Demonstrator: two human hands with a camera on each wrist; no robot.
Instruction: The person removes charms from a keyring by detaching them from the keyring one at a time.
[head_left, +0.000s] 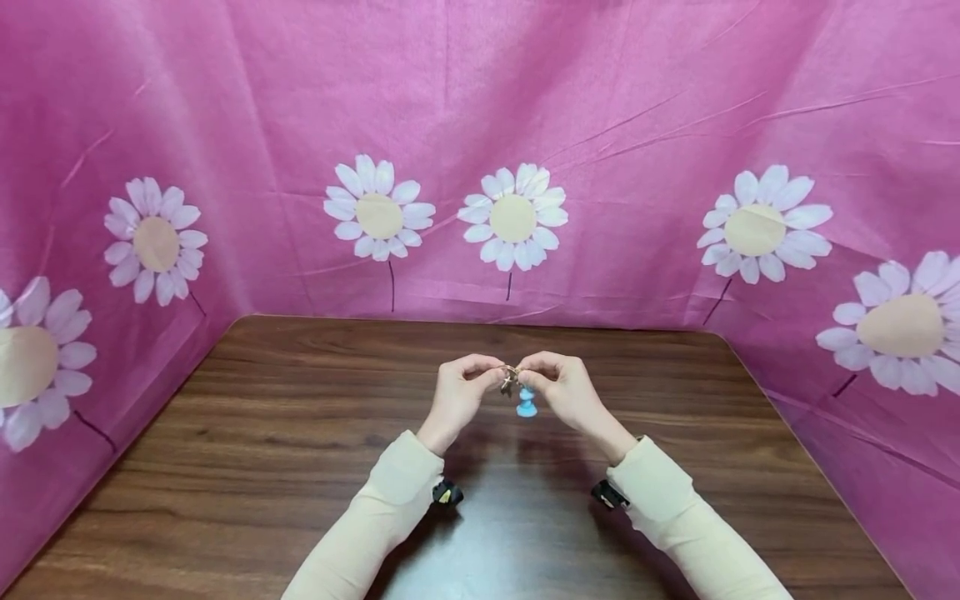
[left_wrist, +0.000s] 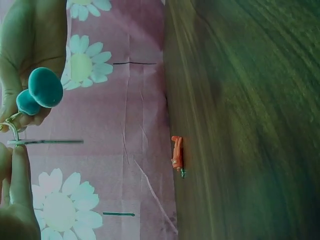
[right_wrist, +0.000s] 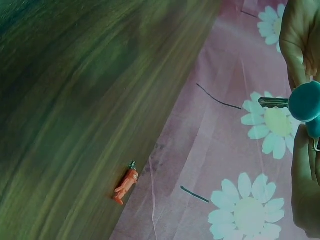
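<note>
Over the table, my left hand (head_left: 459,396) and right hand (head_left: 566,387) pinch opposite sides of a small gold key ring (head_left: 511,367) between thumb and fingers. From the ring hang a metal key (head_left: 507,385), close to the left fingertips, and a light blue pendant (head_left: 527,406) with rounded ends, under the right fingertips. The left wrist view shows the pendant (left_wrist: 45,87) large in front of the right hand, with the key (left_wrist: 50,141) nearly edge-on. In the right wrist view, the pendant (right_wrist: 305,101) covers part of the key (right_wrist: 272,102).
An orange figure (left_wrist: 177,152) with a green tip lies on the wooden table (head_left: 300,400) near its far edge; the head view does not show it. Pink cloth (head_left: 450,83) printed with white flowers surrounds the back and sides. Dark devices sit at both wrists.
</note>
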